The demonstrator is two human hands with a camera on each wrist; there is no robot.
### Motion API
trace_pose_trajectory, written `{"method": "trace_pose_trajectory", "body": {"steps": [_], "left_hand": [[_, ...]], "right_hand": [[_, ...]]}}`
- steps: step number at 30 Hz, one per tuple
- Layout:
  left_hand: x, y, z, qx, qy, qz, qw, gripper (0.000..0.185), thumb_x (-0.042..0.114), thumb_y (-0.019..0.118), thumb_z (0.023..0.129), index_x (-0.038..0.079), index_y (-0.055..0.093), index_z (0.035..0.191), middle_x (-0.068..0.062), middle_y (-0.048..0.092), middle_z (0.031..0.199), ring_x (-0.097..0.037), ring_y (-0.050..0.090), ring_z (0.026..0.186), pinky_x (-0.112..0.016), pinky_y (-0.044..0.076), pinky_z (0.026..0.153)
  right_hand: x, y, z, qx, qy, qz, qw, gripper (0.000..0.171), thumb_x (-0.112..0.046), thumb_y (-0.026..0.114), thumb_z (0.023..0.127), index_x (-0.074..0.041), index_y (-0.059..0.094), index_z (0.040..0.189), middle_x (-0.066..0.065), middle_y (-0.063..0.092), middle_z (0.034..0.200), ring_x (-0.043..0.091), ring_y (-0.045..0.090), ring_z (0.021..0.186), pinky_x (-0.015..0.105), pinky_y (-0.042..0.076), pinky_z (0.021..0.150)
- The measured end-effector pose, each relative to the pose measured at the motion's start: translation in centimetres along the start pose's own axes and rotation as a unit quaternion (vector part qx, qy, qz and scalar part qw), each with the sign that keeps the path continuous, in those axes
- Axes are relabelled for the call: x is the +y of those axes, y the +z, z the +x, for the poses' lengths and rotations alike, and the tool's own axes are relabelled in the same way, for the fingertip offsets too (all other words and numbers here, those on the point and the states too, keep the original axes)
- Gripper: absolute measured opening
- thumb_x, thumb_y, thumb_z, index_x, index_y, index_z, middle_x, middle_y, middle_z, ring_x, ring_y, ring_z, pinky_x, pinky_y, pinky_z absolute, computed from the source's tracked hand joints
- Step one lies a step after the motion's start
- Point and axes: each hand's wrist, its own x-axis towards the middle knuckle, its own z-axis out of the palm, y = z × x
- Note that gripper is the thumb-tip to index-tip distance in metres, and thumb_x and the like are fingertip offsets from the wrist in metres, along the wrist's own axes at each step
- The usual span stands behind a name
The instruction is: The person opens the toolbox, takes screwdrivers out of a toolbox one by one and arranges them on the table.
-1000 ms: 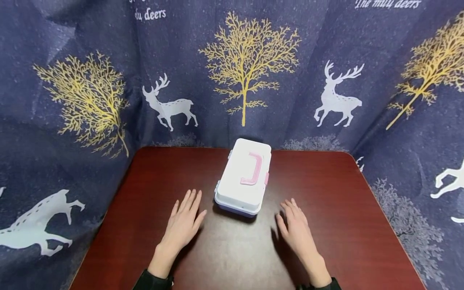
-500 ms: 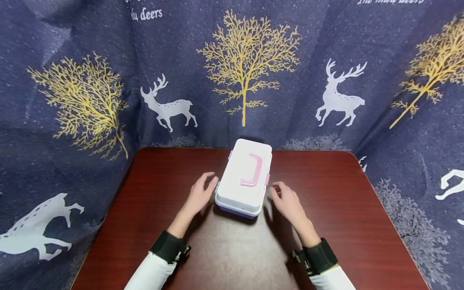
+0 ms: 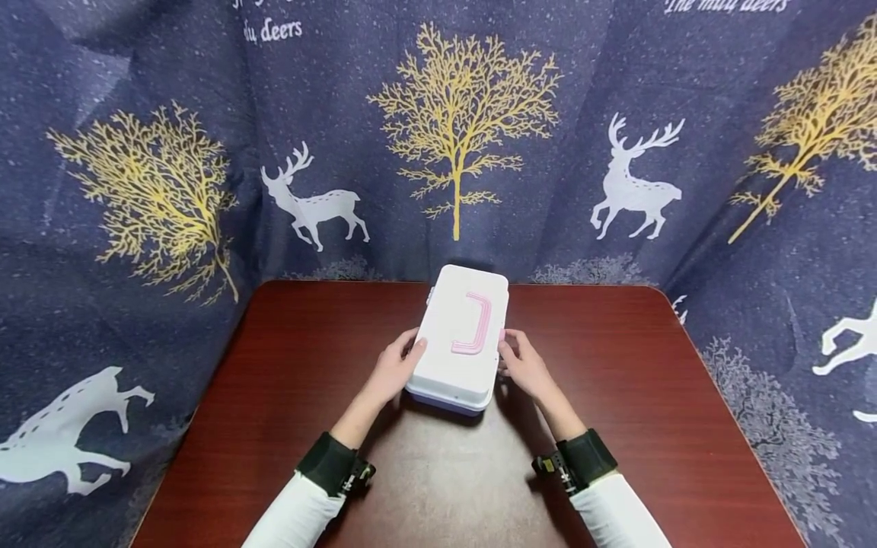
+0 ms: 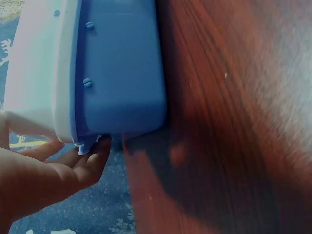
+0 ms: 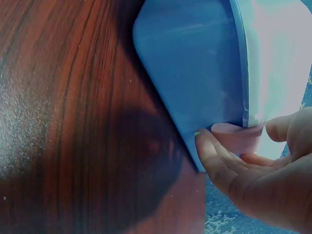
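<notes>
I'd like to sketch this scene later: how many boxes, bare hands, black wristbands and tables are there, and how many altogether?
White-lidded box: 1
Left hand and right hand: 2
Left wristband and right wristband: 2
Table: 1
Total: 6

1. The white-lidded box (image 3: 445, 327) stands near the far edge of the table (image 3: 617, 358), hiding part of that edge; the curtain (image 3: 457, 137) hangs behind, and the gap between cannot be told.
2. The left hand (image 3: 397, 369) blocks part of the box's left side, the right hand (image 3: 524, 369) the right side at the pink latch (image 5: 239, 138).
3. A hand could pass along the left and right edges, up to both far corners.
4. Between the forearms (image 3: 359, 422), bare surface reaches the box's near end.
</notes>
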Motion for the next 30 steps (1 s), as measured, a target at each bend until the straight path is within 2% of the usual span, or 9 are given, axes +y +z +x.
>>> {"method": "trace_pose_trajectory", "body": {"steps": [7,10,15,17,19,21,25,27,30], "left_hand": [[0.7,0.7,-1.9,-0.003,-0.003,0.013,0.9999,0.052,0.034,0.055,0.107,0.004,0.051,0.15,-0.025,0.06,0.141,-0.039,0.056,0.133,-0.057,0.043,0.111],[0.8,1.1,-3.2,0.002,-0.001,0.02,0.9998,0.053,0.035,0.056,0.107,0.003,0.051,0.149,-0.024,0.059,0.142,-0.041,0.054,0.134,-0.058,0.042,0.111],[1.3,1.6,-5.6,0.011,0.001,0.042,0.9991,0.056,0.033,0.058,0.106,-0.001,0.047,0.149,-0.027,0.054,0.145,-0.043,0.05,0.137,-0.06,0.04,0.112],[2.0,1.6,-6.2,0.024,0.013,0.066,0.9975,0.058,0.03,0.062,0.103,0.002,0.045,0.151,-0.027,0.048,0.151,-0.044,0.047,0.139,-0.062,0.039,0.112],[3.0,1.7,-6.4,0.034,0.04,0.104,0.9932,0.058,0.028,0.068,0.1,0.006,0.047,0.15,-0.027,0.04,0.155,-0.044,0.043,0.142,-0.065,0.039,0.111],[4.1,2.0,-6.2,0.034,0.093,0.159,0.9823,0.05,0.025,0.072,0.097,0.012,0.055,0.142,-0.026,0.037,0.157,-0.046,0.039,0.145,-0.069,0.038,0.108],[6.1,3.2,-5.3,0.004,0.19,0.266,0.9451,0.018,0.024,0.074,0.095,0.019,0.07,0.112,-0.022,0.046,0.153,-0.047,0.037,0.145,-0.075,0.037,0.103],[6.6,3.9,-4.9,-0.012,0.21,0.297,0.9313,0.007,0.023,0.073,0.096,0.02,0.07,0.101,-0.02,0.051,0.149,-0.047,0.039,0.144,-0.078,0.036,0.101],[7.3,4.7,-4.4,-0.035,0.207,0.32,0.9239,0.011,0.024,0.071,0.097,0.017,0.065,0.092,-0.019,0.055,0.145,-0.046,0.042,0.141,-0.084,0.036,0.095]], "right_hand": [[0.3,-0.4,-0.7,0.002,0.002,0.032,0.999,0.046,-0.022,0.044,0.112,0.003,0.039,0.15,0.032,0.064,0.126,0.037,0.072,0.101,0.048,0.06,0.088],[0.5,-0.5,-1.7,-0.004,0.002,0.052,0.999,0.045,-0.02,0.045,0.112,0.004,0.039,0.149,0.032,0.063,0.124,0.035,0.072,0.099,0.049,0.06,0.088],[0.6,-0.6,-3.4,-0.017,0.017,0.085,0.996,0.04,-0.014,0.048,0.111,0.004,0.042,0.146,0.027,0.067,0.114,0.023,0.069,0.09,0.048,0.06,0.085],[0.7,-0.7,-3.7,-0.031,0.014,0.1,0.994,0.04,-0.013,0.049,0.11,0.005,0.042,0.145,0.025,0.068,0.11,0.02,0.069,0.088,0.049,0.06,0.084],[0.8,-0.9,-3.7,-0.044,0.009,0.115,0.992,0.04,-0.012,0.05,0.11,0.007,0.041,0.144,0.024,0.069,0.108,0.018,0.068,0.087,0.049,0.06,0.084],[1.1,-1.1,-3.5,-0.052,0.008,0.132,0.99,0.041,-0.012,0.052,0.109,0.007,0.041,0.144,0.023,0.069,0.107,0.016,0.069,0.087,0.045,0.061,0.084],[1.8,-1.5,-3.0,-0.075,0.009,0.176,0.981,0.045,-0.013,0.054,0.108,0.008,0.038,0.144,0.021,0.069,0.111,0.019,0.072,0.09,0.038,0.061,0.082],[2.2,-1.6,-2.8,-0.093,0.015,0.197,0.976,0.047,-0.013,0.055,0.108,0.008,0.035,0.145,0.019,0.069,0.112,0.02,0.073,0.092,0.036,0.061,0.083],[2.5,-1.7,-2.7,-0.111,0.024,0.218,0.969,0.049,-0.013,0.056,0.108,0.008,0.033,0.146,0.016,0.069,0.112,0.02,0.073,0.095,0.035,0.06,0.084]]}}
